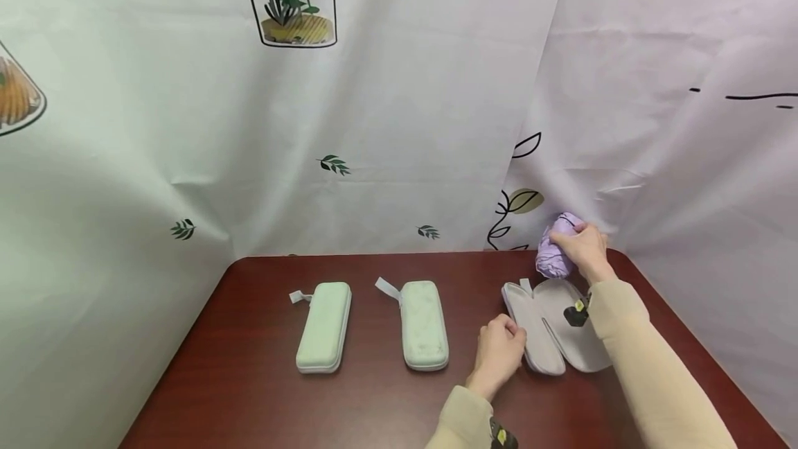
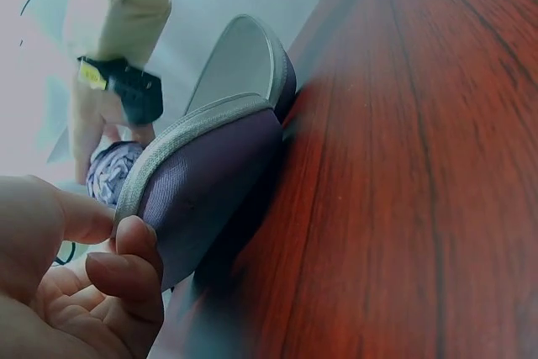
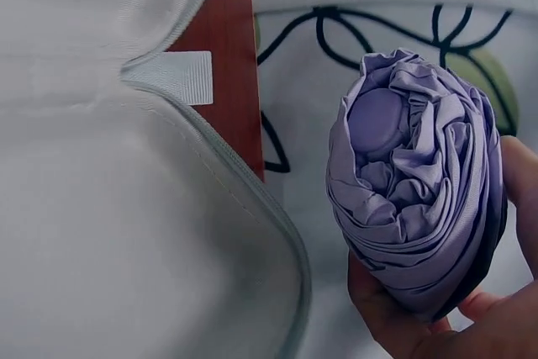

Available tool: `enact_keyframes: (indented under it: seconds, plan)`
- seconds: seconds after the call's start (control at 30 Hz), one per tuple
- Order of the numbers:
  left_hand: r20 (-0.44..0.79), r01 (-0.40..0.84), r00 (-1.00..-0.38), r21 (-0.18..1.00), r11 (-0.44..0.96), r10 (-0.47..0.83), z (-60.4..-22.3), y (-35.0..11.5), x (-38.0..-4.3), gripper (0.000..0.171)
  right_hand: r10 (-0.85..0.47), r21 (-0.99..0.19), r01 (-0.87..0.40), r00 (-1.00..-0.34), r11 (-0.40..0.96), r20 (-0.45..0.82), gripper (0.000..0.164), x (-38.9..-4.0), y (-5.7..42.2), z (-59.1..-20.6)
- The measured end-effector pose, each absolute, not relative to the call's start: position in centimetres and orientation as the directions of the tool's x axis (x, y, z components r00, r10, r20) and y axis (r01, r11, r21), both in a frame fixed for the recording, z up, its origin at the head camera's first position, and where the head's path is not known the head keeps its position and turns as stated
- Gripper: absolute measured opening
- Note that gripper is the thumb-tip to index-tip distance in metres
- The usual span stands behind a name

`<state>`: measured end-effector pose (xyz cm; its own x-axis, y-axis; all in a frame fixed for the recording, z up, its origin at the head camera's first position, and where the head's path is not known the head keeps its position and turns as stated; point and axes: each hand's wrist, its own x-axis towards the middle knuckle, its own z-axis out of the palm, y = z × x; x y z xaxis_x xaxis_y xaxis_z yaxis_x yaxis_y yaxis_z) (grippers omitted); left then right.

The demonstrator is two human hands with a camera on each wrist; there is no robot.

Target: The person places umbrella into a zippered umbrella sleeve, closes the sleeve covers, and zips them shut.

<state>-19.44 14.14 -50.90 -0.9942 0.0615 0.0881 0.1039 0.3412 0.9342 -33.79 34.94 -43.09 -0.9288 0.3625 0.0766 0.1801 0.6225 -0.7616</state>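
Observation:
A lavender folded umbrella (image 1: 552, 258) is in my right hand (image 1: 589, 249), raised just past the table's far right corner. Its pleated end and round handle tip face the camera in the right wrist view, with thumb and fingers around the umbrella (image 3: 420, 199). Below it lies an unzipped hard case (image 1: 537, 338), spread into two halves with a pale grey lining. My left hand (image 1: 499, 350) is at the case's left half. In the left wrist view, thumb and forefinger pinch the rim of the purple-looking case (image 2: 210, 178).
Two closed pale green cases, one at the left (image 1: 324, 328) and one in the middle (image 1: 424, 324), lie on the dark red table (image 1: 374, 407), each with a strap at its far end. A printed white curtain (image 1: 399, 102) hangs behind the table.

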Motion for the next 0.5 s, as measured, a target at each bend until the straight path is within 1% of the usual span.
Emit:
enact_keyframes:
  seconds: [0.13, 0.23, 0.37, 0.5]
  plan:
    - [0.078, 0.093, -0.995, 0.943, 0.320, 0.059, -51.1, 14.1, -19.5, 0.016, 0.265, -0.685, 0.051, -0.941, 0.727, 0.211, 0.064, -32.6, 34.9, -42.8]
    - [0.080, 0.092, -0.995, 0.946, 0.312, 0.052, -51.2, 14.0, -19.7, 0.015, 0.187, -0.633, -0.031, -0.943, 0.773, 0.274, 0.061, -31.5, 34.8, -42.7]
    - [0.085, 0.093, -0.995, 0.950, 0.297, 0.043, -51.1, 13.7, -20.0, 0.013, 0.103, -0.588, -0.088, -0.954, 0.804, 0.283, 0.064, -29.8, 34.4, -42.5]
    - [0.081, 0.091, -0.996, 0.952, 0.292, 0.044, -51.2, 13.5, -20.2, 0.012, 0.021, -0.551, -0.144, -0.959, 0.822, 0.281, 0.062, -28.0, 34.1, -42.8]
